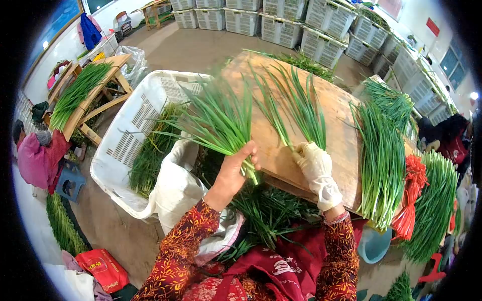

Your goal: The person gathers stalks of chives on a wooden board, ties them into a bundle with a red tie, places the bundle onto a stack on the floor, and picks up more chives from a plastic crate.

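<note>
My bare left hand (235, 173) is closed round a bunch of garlic chives (221, 120), its leaves fanning up and left over the white crate. On the wooden board (261, 150), my right hand (315, 168), in a pale glove, has its fingers curled on the stem ends of a smaller lot of garlic chives (306, 115). A few thinner stalks lie just left of that lot. To the right of my right hand, a thick heap of garlic chives (380, 165) rests along the board's edge.
A white crate (118, 155) holds loose greens on the left, beside a white sack (178, 188). Red ties (409, 195) hang at the right, near a blue bucket (374, 246). Stacked crates (281, 30) line the back. A person in pink (40, 158) sits far left.
</note>
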The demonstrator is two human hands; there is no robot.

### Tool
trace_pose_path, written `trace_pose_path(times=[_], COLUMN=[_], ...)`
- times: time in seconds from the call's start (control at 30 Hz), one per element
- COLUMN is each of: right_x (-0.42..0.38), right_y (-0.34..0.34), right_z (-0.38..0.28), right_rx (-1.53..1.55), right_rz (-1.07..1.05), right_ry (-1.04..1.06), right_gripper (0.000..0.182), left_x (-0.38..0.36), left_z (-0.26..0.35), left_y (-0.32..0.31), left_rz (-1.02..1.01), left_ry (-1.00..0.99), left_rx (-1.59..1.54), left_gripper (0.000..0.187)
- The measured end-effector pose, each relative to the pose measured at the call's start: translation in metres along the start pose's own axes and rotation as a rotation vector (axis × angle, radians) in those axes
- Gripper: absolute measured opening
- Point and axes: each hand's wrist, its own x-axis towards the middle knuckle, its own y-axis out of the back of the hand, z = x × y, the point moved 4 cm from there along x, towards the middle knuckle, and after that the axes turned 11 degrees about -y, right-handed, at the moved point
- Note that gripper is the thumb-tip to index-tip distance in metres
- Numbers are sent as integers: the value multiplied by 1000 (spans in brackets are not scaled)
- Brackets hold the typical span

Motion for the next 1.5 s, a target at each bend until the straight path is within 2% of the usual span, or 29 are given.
trace_pose_path(times=[0.07, 0.1, 0.2, 0.23, 0.33, 0.43, 0.47, 0.5, 0.57, 0.63, 0.7, 0.77, 0.8, 0.83, 0.87, 0.97, 1.17, 1.27, 1.3, 1.37, 1.43, 1.5], right_x=[7, 6, 2, 0, -10, -20, -23, -29, -48, -64, -66, -57, -47, -36, -25, 1, 14, 7, 0, -19, -40, -52], right_y=[-2, 3, 27, 28, 15, 20, 19, 17, 2, -11, -13, -7, 12, 20, 31, 26, 23, 55, 58, 38, 24, 5], right_z=[6, 10, 28, 31, 33, 16, 14, 3, -18, -33, -26, -19, -15, -8, 0, 29, 34, 24, 17, 3, -15, -21], right_rx=[-16, 53, 990, 986, 1478, 1579, 1500, 1290, 991, 878, 756, 778, 432, 316, 181, -203, -168, 595, 793, 986, 973, 1022], right_rz=[-8, 122, -100, -97, -224, -263, -255, -258, -422, -586, -511, -576, -204, 111, 217, 102, 77, -104, -213, -204, -327, -351], right_ry=[-83, -101, -474, -473, -489, -428, -418, -431, -333, -316, -247, -230, -35, 86, 126, -1, -53, -353, -333, -233, -332, -297], right_gripper=[16, 17, 19, 19, 18, 21, 22, 21, 22, 24, 26, 26, 23, 14, 12, 12, 16, 21, 20, 18, 14, 12], left_x=[-3, -4, -4, -3, -4, -8, -10, -12, -13, -14, -16, -16, -12, -8, -7, -4, -7, -11, -10, -11, -10, -7], left_z=[0, 1, 3, 2, -5, -14, -14, -16, -23, -32, -30, -23, -20, -16, -9, -6, -16, -20, -24, -31, -36, -38], left_y=[2, 3, 6, 4, -2, -8, -9, -10, -12, -6, -8, -5, -3, -4, -7, -6, 3, 2, -2, -9, -19, -25], left_rz=[-14, -14, 1, -2, 27, -23, -42, -41, -36, 0, -98, -5, -14, -21, -14, -41, -24, 36, 16, -16, -8, -23], left_ry=[34, 31, 30, 30, 25, 65, 64, 65, 73, 71, 105, 41, 16, -9, -24, -27, 60, 105, 90, 99, 108, 45], left_rx=[-32, -29, -44, -49, -28, -40, -39, -38, 52, 58, 73, 72, 24, -23, -30, -31, -55, -61, -101, -73, -50, -6], left_gripper=[26, 26, 24, 24, 19, 18, 18, 18, 19, 20, 19, 18, 18, 19, 20, 22, 27, 22, 19, 19, 21, 18])
